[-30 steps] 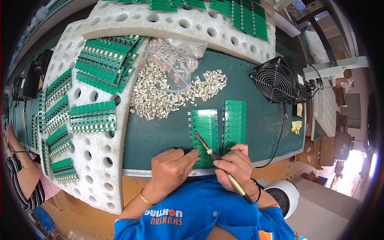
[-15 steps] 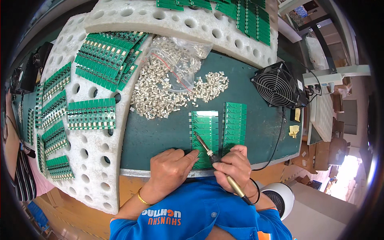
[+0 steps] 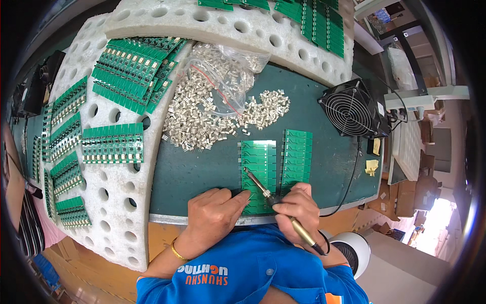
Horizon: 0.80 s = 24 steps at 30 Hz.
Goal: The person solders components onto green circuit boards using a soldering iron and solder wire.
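Note:
My right hand (image 3: 298, 213) grips a soldering iron (image 3: 297, 228) with a gold handle; its tip reaches the pin row on the left edge of the nearer green board panel (image 3: 260, 157). Beside that panel's lower left corner, my left hand (image 3: 215, 213) is curled, index finger at the board; whatever its fingertips hold is too small to make out. A second green panel (image 3: 298, 147) lies just to the right. Behind both, a heap of small silvery pin connectors (image 3: 192, 121) spreads out from an open clear plastic bag (image 3: 228, 76).
Perforated white foam slabs (image 3: 124, 192) at left and back carry populated boards (image 3: 112, 144). A black fan (image 3: 349, 111) stands right on the green mat (image 3: 336, 167), its cable trailing toward me. A white round appliance (image 3: 357, 243) is below the bench. Another person's arm (image 3: 12, 197) shows at far left.
Both hands and the iron stay nearly in place, with the tip still at the left edge of the panel. The view has shifted slightly, and the other person's arm at left has moved mostly out of sight.

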Each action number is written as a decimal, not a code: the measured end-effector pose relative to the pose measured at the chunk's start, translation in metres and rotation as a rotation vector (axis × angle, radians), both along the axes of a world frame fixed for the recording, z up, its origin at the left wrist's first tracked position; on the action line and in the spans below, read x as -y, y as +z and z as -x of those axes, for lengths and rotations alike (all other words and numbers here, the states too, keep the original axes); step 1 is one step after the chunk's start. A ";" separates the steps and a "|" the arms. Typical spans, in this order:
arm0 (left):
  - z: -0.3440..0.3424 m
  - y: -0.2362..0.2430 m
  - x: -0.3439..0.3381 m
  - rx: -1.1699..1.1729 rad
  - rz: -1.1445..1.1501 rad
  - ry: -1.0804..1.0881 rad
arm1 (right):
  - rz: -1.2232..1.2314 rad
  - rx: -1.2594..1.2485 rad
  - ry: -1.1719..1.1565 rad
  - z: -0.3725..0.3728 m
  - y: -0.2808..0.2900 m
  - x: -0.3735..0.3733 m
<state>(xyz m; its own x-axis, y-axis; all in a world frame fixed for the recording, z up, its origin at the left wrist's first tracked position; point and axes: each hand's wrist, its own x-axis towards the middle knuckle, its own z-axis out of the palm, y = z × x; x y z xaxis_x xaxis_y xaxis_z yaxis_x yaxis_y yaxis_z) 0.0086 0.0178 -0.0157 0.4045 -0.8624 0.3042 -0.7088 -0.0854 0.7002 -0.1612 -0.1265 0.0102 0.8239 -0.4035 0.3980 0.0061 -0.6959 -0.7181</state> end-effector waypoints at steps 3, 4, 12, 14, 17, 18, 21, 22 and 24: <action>-0.001 0.003 0.000 -0.012 -0.011 -0.008 | -0.044 0.005 -0.018 0.001 -0.001 0.000; -0.001 0.003 0.000 -0.011 -0.010 -0.008 | -0.046 0.005 -0.016 0.000 -0.001 -0.001; -0.001 0.001 0.000 -0.024 0.003 -0.013 | 0.141 -0.058 0.006 -0.002 0.006 -0.004; -0.001 0.002 0.000 -0.021 -0.005 -0.015 | 0.137 -0.053 0.000 -0.002 0.005 -0.004; -0.001 0.003 0.000 -0.014 -0.012 -0.015 | 0.128 -0.049 -0.006 -0.003 0.006 -0.004; -0.002 0.003 0.000 -0.014 -0.013 -0.015 | 0.121 -0.049 -0.006 -0.003 0.006 -0.004; -0.002 0.003 0.001 -0.016 -0.004 -0.013 | 0.119 -0.044 -0.026 0.000 0.006 -0.005; -0.002 0.004 0.001 -0.032 0.001 -0.012 | 0.120 -0.043 -0.027 0.003 0.007 -0.004; -0.003 0.004 0.001 -0.049 0.004 -0.013 | 0.128 -0.016 -0.046 0.008 0.009 -0.003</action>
